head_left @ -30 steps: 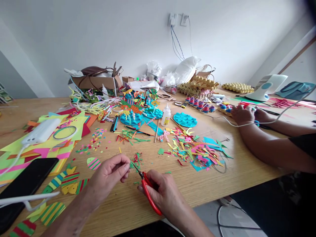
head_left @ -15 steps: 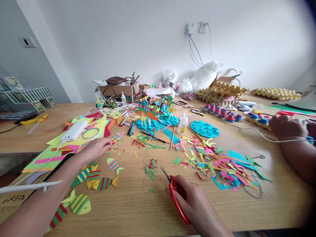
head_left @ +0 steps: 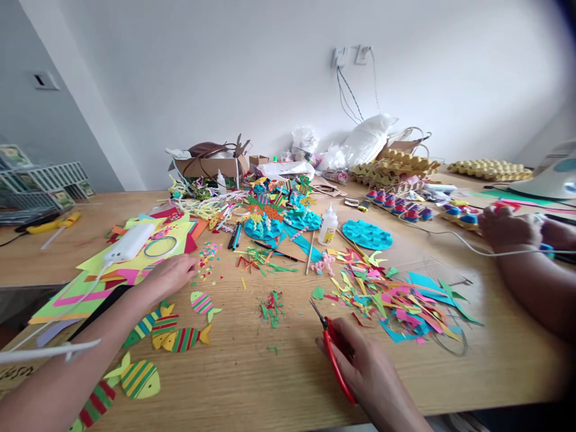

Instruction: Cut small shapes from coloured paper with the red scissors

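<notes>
Red-handled scissors (head_left: 338,366) are in my right hand (head_left: 360,360), their thin blades pointing away to the upper left above the table. My left hand (head_left: 176,273) reaches to the near edge of a scatter of small coloured paper dots (head_left: 210,255). Its fingers are bent together, and anything between the fingertips is hidden. Below my left hand lie striped paper fish: a pink-and-green one (head_left: 201,302), a red-and-green one (head_left: 185,339) and a larger yellow-and-green one (head_left: 141,379). Red and green paper snippets (head_left: 271,309) lie between my hands.
A glue bottle (head_left: 328,225) stands mid-table beside a blue scalloped disc (head_left: 366,234). Colourful paper scraps (head_left: 409,303) spread at the right. Yellow paper sheets (head_left: 92,260) and a white power bank (head_left: 130,243) lie left. Another person's hand (head_left: 510,231) works at far right.
The view has turned slightly to the right. My right hand with the scissors has shifted a little rightward over the table. My left hand stays by the paper dots.
</notes>
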Demonstrator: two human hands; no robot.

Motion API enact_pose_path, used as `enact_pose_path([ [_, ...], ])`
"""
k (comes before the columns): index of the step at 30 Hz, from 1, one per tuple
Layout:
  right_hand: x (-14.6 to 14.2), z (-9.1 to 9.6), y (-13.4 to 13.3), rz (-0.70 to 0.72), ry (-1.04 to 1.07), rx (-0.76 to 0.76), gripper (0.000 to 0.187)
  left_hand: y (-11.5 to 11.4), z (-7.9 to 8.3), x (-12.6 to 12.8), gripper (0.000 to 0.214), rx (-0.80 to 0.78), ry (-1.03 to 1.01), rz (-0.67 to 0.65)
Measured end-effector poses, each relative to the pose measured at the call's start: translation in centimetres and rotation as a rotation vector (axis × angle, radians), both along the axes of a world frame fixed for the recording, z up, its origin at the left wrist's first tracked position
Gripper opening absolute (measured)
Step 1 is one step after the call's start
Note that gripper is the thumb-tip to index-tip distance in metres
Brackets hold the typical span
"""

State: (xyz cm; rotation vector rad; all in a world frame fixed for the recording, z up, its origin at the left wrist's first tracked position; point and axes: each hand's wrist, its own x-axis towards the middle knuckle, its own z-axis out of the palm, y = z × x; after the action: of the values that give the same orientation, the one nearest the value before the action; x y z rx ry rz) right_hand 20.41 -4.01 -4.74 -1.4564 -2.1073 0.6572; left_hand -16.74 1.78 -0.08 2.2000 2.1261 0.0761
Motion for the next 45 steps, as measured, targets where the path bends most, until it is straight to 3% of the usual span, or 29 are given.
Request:
enact_pose_path([
  [4,0.6,0.7,0.0,-0.154,0.092,0.043,0.022,-0.7,0.3,4.2,0.020,0.009,-0.048,-0.142],
  [8,1.5,0.7,0.0,-0.221,0.102,0.066,0.014,-2.2,0.2,10.8,0.022,-0.057,-0.150,-0.414],
  [13,2.2,0.3,0.1,-0.170,-0.036,0.030,0.009,-3.6,-0.5,17.9,0.019,-0.130,-0.219,-0.632],
  [17,1.9,0.3,0.7,-0.076,-0.130,0.042,0.006,-3.6,-1.3,20.6,0.019,-0.146,-0.227,-0.665],
  [26,0.5,0.5,1.5,0.002,-0.178,0.024,0.008,-4.0,-2.3,19.5,0.020,-0.203,-0.347,-0.643],
  [33,0.5,1.0,1.3,-0.010,-0.113,0.014,0.009,-4.5,-1.6,18.2,0.019,-0.233,-0.472,-0.489],
  [38,-0.3,1.9,0.9,0.042,0.116,0.011,0.011,-4.9,-0.9,18.3,0.026,-0.261,-0.661,-0.328],
  [45,-2.2,3.4,0.6,0.112,0.257,-0.054,0.009,-5.7,-0.5,18.0,0.016,-0.135,-0.713,-0.330],
])
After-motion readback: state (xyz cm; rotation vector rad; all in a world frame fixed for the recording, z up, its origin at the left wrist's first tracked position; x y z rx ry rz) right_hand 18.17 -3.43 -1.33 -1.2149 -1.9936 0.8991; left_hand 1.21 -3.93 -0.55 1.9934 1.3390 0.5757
